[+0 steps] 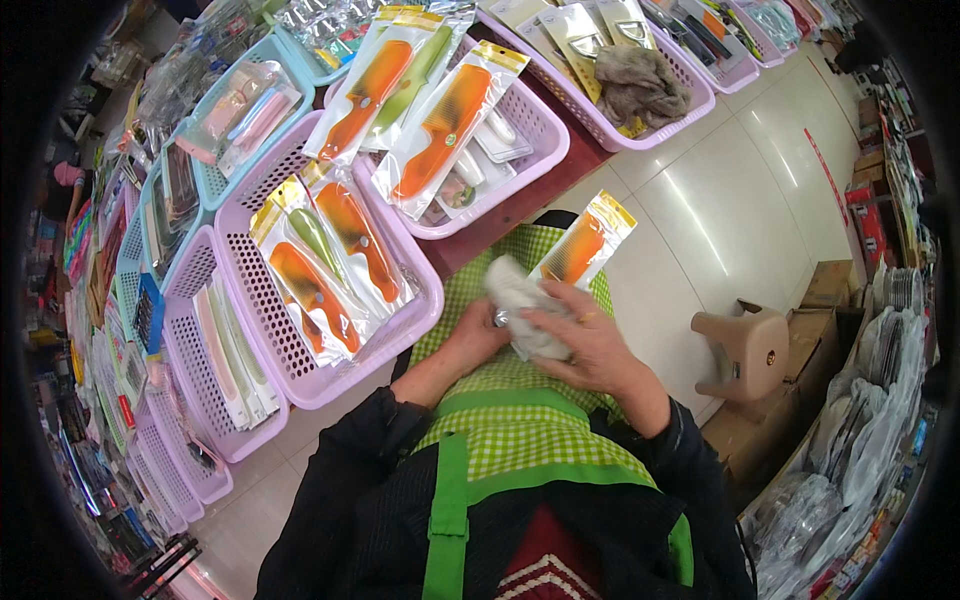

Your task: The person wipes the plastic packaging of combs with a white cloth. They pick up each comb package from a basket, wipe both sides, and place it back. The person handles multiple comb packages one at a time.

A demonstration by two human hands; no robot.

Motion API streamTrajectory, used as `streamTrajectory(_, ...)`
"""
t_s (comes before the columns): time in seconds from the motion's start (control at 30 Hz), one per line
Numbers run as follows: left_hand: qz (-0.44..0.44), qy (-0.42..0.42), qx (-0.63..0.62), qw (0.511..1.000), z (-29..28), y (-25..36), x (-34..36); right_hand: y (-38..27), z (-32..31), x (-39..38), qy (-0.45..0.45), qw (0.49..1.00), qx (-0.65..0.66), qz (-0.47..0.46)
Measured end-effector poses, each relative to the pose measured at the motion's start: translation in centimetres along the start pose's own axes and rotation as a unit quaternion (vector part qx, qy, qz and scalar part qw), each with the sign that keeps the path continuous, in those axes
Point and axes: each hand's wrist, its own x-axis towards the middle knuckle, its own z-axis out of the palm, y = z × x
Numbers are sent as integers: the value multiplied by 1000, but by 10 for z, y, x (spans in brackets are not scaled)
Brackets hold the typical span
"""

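Note:
My left hand (pixel 478 336) grips the lower end of a packaged orange-handled utensil (pixel 572 245) over my green checked apron (pixel 450 300). My right hand (pixel 590 345) is closed on a pale cloth (pixel 528 305), pressed over the package's lower part; the cloth is blurred and hides that end. Up and left, a lilac basket (pixel 415 285) holds several similar orange and green packages (pixel 335 265). Behind it, another lilac basket (pixel 540 140) has more such packages (pixel 450 130) lying across it, above white packaged items.
Pale blue and lilac baskets (pixel 185 360) of goods line the left. A dark crumpled cloth (pixel 645 85) lies in a top basket. At right are a beige plastic stool (pixel 750 355), cardboard boxes (pixel 830 280) and shelved goods (pixel 860 420). A person (pixel 70 175) shows at the far left.

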Motion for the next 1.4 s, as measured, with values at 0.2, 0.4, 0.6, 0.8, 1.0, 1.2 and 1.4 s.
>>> streamTrajectory(0.2, 22, -14, -3, 1000, -2, -2, -2, 28, 28, 13, -50, 989, -116, -79)
streamTrajectory(0.4, -61, -58, -22, 996, -11, -18, 2, 58, 28, 14, 104, 975, -194, 11)
streamTrajectory(0.6, -84, -53, -77, 992, -11, -13, 0, 99, 5, 29, 153, 952, -219, 148)
streamTrajectory(0.8, -95, -47, -147, 983, -8, -7, -4, 135, -12, 26, 195, 928, -180, 262)
streamTrajectory(1.0, -159, -43, -136, 977, -9, 0, -8, 135, -12, 1, 260, 914, -115, 291)
streamTrajectory(1.2, -175, -64, -207, 960, -7, 6, -6, 90, 2, 2, 189, 963, -126, 147)
streamTrajectory(1.4, -195, -60, -269, 941, -4, 11, -2, 45, 13, 17, 10, 998, -52, -20)
